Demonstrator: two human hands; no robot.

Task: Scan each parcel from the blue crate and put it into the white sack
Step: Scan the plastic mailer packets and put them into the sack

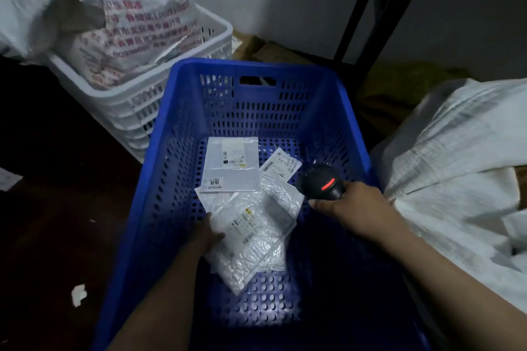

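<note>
Head view: left hand (209, 232) grips a bubble-wrap parcel (253, 236) inside the blue crate (171, 122) (other parcels (232, 164) lie behind), right hand (352, 205) holds the scanner (322, 182) above them, white sack (456, 165) at right.

left hand (209, 234): bare | right hand (352, 205): bare | forearms (159, 293): uncovered (both)

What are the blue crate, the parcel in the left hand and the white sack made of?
Blue crate: hard moulded plastic, judging by its slotted walls. Parcel: likely a plastic bubble mailer, shiny and dimpled. White sack: seemingly woven plastic fabric, showing weave lines and soft folds.
</note>
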